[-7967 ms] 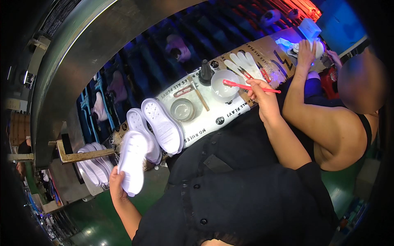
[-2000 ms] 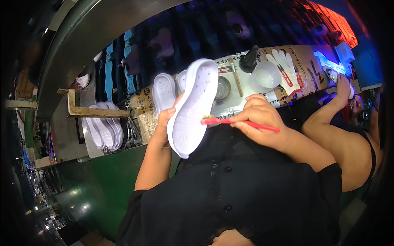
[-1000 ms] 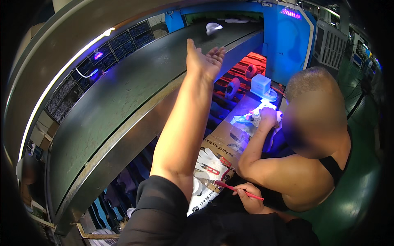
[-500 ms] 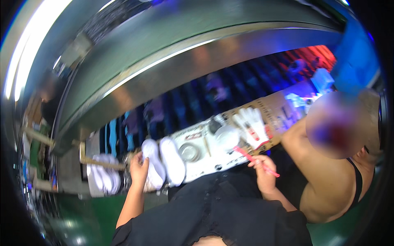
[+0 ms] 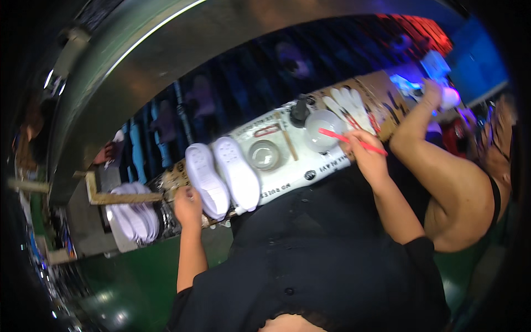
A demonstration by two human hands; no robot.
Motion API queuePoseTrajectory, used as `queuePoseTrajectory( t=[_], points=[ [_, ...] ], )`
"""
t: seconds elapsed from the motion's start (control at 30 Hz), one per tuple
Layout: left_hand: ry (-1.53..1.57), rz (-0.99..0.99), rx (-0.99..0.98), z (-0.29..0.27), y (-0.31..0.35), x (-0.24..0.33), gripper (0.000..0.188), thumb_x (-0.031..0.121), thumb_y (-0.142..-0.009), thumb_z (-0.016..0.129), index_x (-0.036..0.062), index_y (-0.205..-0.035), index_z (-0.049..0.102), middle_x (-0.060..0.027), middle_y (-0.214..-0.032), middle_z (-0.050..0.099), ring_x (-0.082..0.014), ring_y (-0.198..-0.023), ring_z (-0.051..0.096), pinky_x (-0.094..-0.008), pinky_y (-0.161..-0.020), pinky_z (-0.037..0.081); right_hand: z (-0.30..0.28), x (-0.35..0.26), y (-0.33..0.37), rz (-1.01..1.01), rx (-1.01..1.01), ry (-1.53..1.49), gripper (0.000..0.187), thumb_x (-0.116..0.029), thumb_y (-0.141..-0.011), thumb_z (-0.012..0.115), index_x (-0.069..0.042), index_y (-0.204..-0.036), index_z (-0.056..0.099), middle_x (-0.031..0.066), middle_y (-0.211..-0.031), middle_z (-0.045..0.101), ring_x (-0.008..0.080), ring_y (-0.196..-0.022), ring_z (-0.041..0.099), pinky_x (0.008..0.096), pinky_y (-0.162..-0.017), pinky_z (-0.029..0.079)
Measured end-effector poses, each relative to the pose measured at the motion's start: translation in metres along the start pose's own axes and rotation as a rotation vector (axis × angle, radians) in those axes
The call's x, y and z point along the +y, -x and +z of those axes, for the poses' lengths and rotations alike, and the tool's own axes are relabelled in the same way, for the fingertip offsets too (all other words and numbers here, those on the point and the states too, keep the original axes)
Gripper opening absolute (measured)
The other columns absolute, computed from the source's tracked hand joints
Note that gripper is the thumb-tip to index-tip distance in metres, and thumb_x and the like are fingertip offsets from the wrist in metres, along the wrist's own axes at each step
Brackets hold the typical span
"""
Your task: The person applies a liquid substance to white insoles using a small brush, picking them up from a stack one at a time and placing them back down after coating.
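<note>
My right hand (image 5: 368, 157) grips a slim red brush (image 5: 337, 134) by its handle. The brush's head end is over a translucent white bowl (image 5: 326, 124); its bristles are too small to make out. My left hand (image 5: 188, 207) is loosely closed beside two white shoe soles (image 5: 207, 182), left of them. Whether anything is inside its curled fingers is hidden. The soles lie side by side, lengthwise to me. A clear round dish (image 5: 264, 155) stands right of them, and a thin wooden stick (image 5: 290, 145) lies between the dish and the bowl.
More white soles (image 5: 133, 213) are stacked at the left by a wooden frame (image 5: 124, 197). White gloves (image 5: 354, 108) and a black container (image 5: 299, 110) are behind the bowl. A dark slatted conveyor (image 5: 238, 83) runs beyond. A co-worker's arm (image 5: 453, 160) is close on the right.
My right hand has carried the brush up and over the white bowl. My left hand's fingers have curled beside the soles. The view has shifted, and the co-worker's arm now reaches farther forward.
</note>
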State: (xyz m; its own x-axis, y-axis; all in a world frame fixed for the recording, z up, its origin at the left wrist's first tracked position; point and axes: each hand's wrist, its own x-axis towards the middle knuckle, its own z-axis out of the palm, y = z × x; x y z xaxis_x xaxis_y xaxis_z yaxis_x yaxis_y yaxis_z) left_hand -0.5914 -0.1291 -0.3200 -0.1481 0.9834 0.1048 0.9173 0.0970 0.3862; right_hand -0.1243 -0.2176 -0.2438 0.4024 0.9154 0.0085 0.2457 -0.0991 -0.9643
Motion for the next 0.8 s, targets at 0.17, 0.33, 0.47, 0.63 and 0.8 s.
queuePoseTrajectory(
  t=[0.17, 0.33, 0.47, 0.63, 0.8],
  points=[
    [-0.28, 0.203, -0.112, -0.001, 0.0, 0.03, 0.031, 0.026, -0.082, 0.065, -0.0011, -0.097, 0.062, -0.018, -0.085, 0.064, -0.036, -0.083, 0.062, -0.0436, -0.071, 0.049, 0.015, 0.014, -0.037, -0.159, -0.047, 0.247, 0.011, -0.013, -0.085, 0.063, -0.005, -0.09, 0.068, 0.009, -0.077, 0.066, 0.018, -0.073, 0.063, 0.0283, -0.067, 0.048],
    [-0.084, 0.093, -0.172, -0.001, 0.0, 0.029, 0.035, 0.022, -0.086, 0.059, -0.002, -0.112, 0.054, -0.0196, -0.083, 0.062, -0.0372, -0.074, 0.062, -0.0436, -0.069, 0.048, 0.025, 0.013, -0.047, -0.236, -0.061, 0.506, 0.012, -0.013, -0.084, 0.062, -0.006, -0.09, 0.069, 0.0099, -0.082, 0.069, 0.023, -0.072, 0.064, 0.0312, -0.068, 0.049],
    [0.377, -0.09, -0.216, 0.009, -0.001, 0.003, 0.059, 0.017, -0.082, 0.065, -0.0044, -0.132, 0.04, -0.015, -0.081, 0.062, -0.0292, -0.07, 0.062, -0.0375, -0.065, 0.049, 0.013, -0.002, -0.041, -0.118, 0.026, 0.25, 0.012, -0.014, -0.085, 0.061, -0.006, -0.091, 0.069, 0.0097, -0.078, 0.067, 0.0204, -0.069, 0.063, 0.0303, -0.067, 0.049],
    [0.349, 0.02, -0.265, 0.026, 0.005, 0.016, 0.083, 0.023, -0.076, 0.076, -0.009, -0.139, 0.032, -0.0169, -0.095, 0.064, -0.028, -0.08, 0.064, -0.0354, -0.072, 0.052, 0.02, 0.02, -0.017, -0.122, 0.039, 0.245, 0.013, -0.012, -0.09, 0.057, -0.004, -0.094, 0.067, 0.0025, -0.072, 0.064, 0.0087, -0.068, 0.058, 0.0239, -0.064, 0.045],
    [0.618, 0.081, -0.203, 0.016, -0.008, -0.006, 0.061, 0.016, -0.08, 0.072, -0.0094, -0.13, 0.046, -0.017, -0.107, 0.065, -0.0209, -0.087, 0.065, -0.0304, -0.079, 0.053, 0.012, -0.002, -0.006, 0.172, 0.131, -0.183, 0.015, -0.014, -0.095, 0.055, -0.006, -0.102, 0.065, -0.0042, -0.069, 0.052, 0.0022, -0.061, 0.043, 0.0186, -0.053, 0.031]
  ],
)
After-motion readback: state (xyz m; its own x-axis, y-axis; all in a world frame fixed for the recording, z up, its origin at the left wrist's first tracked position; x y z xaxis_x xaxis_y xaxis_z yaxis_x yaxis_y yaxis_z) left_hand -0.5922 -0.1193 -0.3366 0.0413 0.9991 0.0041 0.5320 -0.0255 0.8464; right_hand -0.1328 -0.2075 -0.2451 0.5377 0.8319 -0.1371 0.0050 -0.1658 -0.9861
